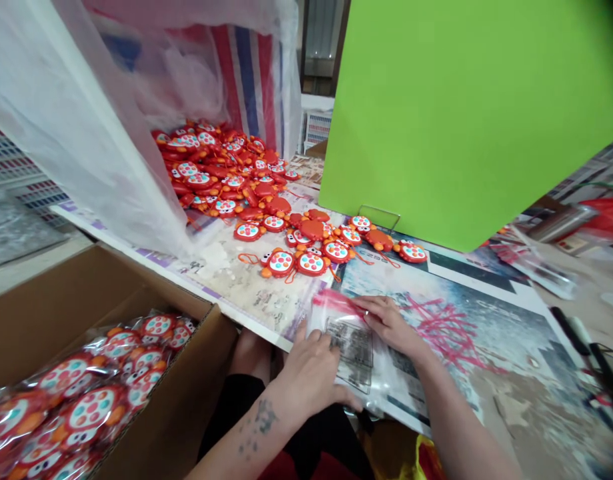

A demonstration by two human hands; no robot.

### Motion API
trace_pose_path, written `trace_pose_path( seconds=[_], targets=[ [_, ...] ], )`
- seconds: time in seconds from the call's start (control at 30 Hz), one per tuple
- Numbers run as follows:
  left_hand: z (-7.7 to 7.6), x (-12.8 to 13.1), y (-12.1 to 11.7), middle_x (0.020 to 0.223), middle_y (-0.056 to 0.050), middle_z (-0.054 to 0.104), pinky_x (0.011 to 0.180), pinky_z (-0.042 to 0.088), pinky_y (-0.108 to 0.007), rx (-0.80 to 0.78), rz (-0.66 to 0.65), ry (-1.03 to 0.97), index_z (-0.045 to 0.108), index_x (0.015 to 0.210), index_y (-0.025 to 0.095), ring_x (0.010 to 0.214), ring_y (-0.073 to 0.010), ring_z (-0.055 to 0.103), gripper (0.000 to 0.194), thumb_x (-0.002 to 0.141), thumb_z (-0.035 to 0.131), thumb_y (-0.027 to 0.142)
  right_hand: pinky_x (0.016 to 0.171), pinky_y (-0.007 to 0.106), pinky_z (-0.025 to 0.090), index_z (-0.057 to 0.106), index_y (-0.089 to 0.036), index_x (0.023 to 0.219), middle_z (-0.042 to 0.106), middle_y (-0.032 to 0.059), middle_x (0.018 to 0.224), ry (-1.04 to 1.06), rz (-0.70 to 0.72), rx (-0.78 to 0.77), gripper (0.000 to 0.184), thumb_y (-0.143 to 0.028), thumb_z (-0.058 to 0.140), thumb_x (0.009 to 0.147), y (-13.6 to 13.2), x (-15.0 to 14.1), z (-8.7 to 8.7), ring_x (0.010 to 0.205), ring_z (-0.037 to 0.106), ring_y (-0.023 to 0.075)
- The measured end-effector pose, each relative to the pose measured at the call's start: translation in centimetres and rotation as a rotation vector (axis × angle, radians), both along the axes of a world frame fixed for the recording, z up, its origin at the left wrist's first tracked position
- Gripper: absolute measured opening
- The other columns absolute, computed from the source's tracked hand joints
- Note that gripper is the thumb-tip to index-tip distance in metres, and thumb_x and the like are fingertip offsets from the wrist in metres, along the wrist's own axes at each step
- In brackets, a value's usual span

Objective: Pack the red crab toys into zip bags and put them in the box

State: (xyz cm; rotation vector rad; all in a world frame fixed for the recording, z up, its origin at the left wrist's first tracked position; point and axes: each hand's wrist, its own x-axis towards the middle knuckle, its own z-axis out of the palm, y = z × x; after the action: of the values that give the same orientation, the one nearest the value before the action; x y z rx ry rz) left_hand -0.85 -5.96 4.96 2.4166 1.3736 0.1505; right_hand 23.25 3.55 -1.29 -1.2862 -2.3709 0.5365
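A clear plastic bag [354, 357] with a pink strip along its top and a panel of dark print lies at the table's front edge. My left hand [311, 370] rests on the bag's left side, thumb spread to the right. At the bag's upper right, my right hand [386, 321] has its fingers pressed together on the pink-edged top. No toy can be made out inside this bag. Just beyond it, red crab-shaped toys [310, 261] with white faces, coloured dots and cord loops lie in loose rows.
A large heap of the same toys [226, 170] spills from a white, striped sack [281, 87]. At lower left, a cardboard box [186, 373] holds several bagged toys [94, 407]. A green panel [436, 120] stands at the back right. Pink strips [441, 327] lie scattered right of my hand.
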Motion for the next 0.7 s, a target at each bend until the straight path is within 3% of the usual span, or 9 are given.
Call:
trace_pose_path(
  seconds=[0.07, 0.13, 0.2, 0.3, 0.4, 0.5, 0.7],
  targets=[
    [-0.3, 1.2, 1.4, 0.098, -0.013, 0.07, 0.103, 0.043, -0.046, 0.05, 0.008, -0.019, 0.074, 0.094, 0.013, 0.108, -0.0305, 0.061, 0.048, 0.087, 0.061, 0.059, 0.105, 0.055, 0.04, 0.063, -0.033, 0.134, 0.064, 0.0067, 0.134, 0.013, -0.005, 0.013, 0.043, -0.032, 0.041, 0.097, -0.2, -0.4, -0.3, 0.121, 0.054, 0.0297],
    [-1.3, 2.6, 3.1, 0.103, -0.012, 0.069, 0.094, 0.049, -0.039, 0.115, 0.03, -0.067, 0.071, 0.101, 0.013, 0.107, -0.027, 0.061, 0.034, 0.096, 0.055, 0.042, 0.103, 0.056, 0.042, 0.065, -0.033, 0.131, 0.065, 0.0067, 0.133, 0.015, -0.003, 0.029, 0.042, -0.031, 0.041, 0.096, -0.5, -0.6, -0.6, 0.12, 0.055, 0.0298],
    [-2.7, 3.8, 4.6, 0.112, -0.011, 0.065, 0.092, 0.049, -0.038, 0.181, 0.101, -0.103, 0.065, 0.112, 0.014, 0.108, -0.0255, 0.06, 0.025, 0.097, 0.054, 0.031, 0.103, 0.057, 0.042, 0.066, -0.034, 0.13, 0.067, 0.006, 0.131, -0.004, 0.005, 0.052, 0.042, -0.03, 0.042, 0.096, -0.6, -0.5, -0.6, 0.121, 0.056, 0.0301],
    [-4.7, 4.7, 5.5, 0.111, -0.01, 0.062, 0.091, 0.049, -0.042, 0.249, 0.206, -0.097, 0.062, 0.109, 0.016, 0.106, -0.0266, 0.058, 0.02, 0.098, 0.049, 0.027, 0.105, 0.058, 0.042, 0.063, -0.035, 0.133, 0.065, 0.0057, 0.133, -0.053, -0.025, 0.113, 0.041, -0.036, 0.044, 0.097, 0.7, 1.0, 0.1, 0.125, 0.054, 0.0309],
    [-5.6, 4.6, 5.3, 0.107, -0.008, 0.061, 0.09, 0.047, -0.044, 0.282, 0.214, -0.086, 0.062, 0.104, 0.018, 0.101, -0.0262, 0.056, 0.02, 0.1, 0.043, 0.025, 0.107, 0.056, 0.042, 0.062, -0.03, 0.135, 0.06, 0.0099, 0.141, -0.095, -0.117, 0.184, 0.044, -0.044, 0.046, 0.096, 4.5, 3.8, 0.9, 0.128, 0.053, 0.0325],
    [-5.7, 4.4, 5.1, 0.104, -0.007, 0.061, 0.089, 0.046, -0.045, 0.317, 0.204, -0.082, 0.062, 0.101, 0.019, 0.099, -0.0262, 0.054, 0.018, 0.098, 0.044, 0.02, 0.109, 0.057, 0.039, 0.063, -0.024, 0.134, 0.054, 0.0142, 0.145, -0.127, -0.274, 0.204, 0.049, -0.046, 0.046, 0.094, 10.1, 6.8, 0.9, 0.133, 0.05, 0.0352],
    [-6.1, 4.3, 5.4, 0.101, -0.008, 0.06, 0.087, 0.045, -0.045, 0.369, 0.188, -0.089, 0.062, 0.099, 0.018, 0.096, -0.0261, 0.053, 0.015, 0.095, 0.048, 0.016, 0.106, 0.072, 0.031, 0.059, -0.027, 0.139, 0.048, 0.0178, 0.149, -0.074, -0.825, 0.056, 0.063, -0.063, 0.045, 0.089, 19.6, 9.6, 0.2, 0.138, 0.04, 0.0456]
  ],
)
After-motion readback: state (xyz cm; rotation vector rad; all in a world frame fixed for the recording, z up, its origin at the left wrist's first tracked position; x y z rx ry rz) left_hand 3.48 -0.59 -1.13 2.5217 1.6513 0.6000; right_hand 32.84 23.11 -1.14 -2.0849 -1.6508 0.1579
